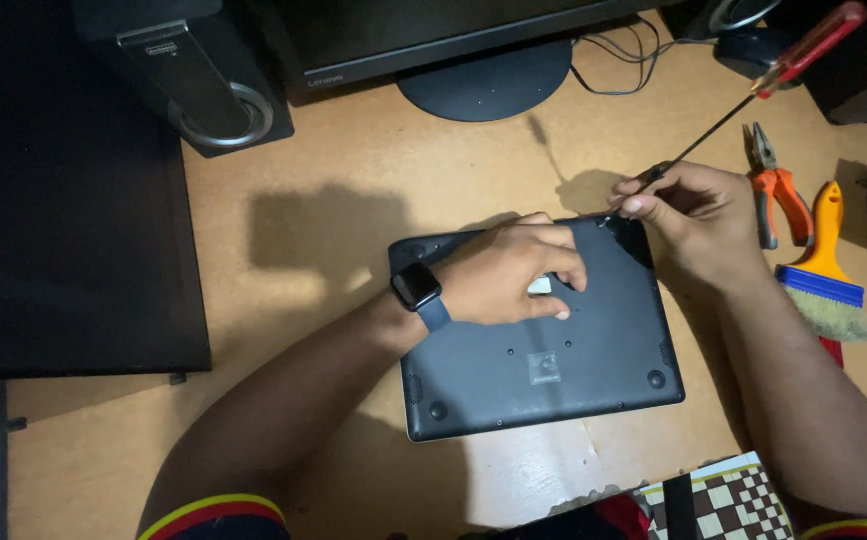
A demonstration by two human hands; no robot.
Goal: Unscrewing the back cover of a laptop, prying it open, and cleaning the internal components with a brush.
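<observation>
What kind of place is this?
Probably a home computer desk used for repairs: a monitor stand at the back, orange-handled pliers and a brush beside an upturned laptop.

Your wooden desk (334, 180) carries an upturned laptop (554, 370), monitor stand (484, 85), pliers (776, 185), a paintbrush (826, 265) and a speaker (189, 70).

Lighting is uneven: the desk (354, 180) centre is moderately lit, while the left side and upper corners fall into near black. Light arrives from near the viewer, throwing a soft-edged shadow up and left of the left hand (514, 275) and laptop (544, 370). No glare. Focus is sharp centrally; lower arms appear dim and slightly soft.
</observation>
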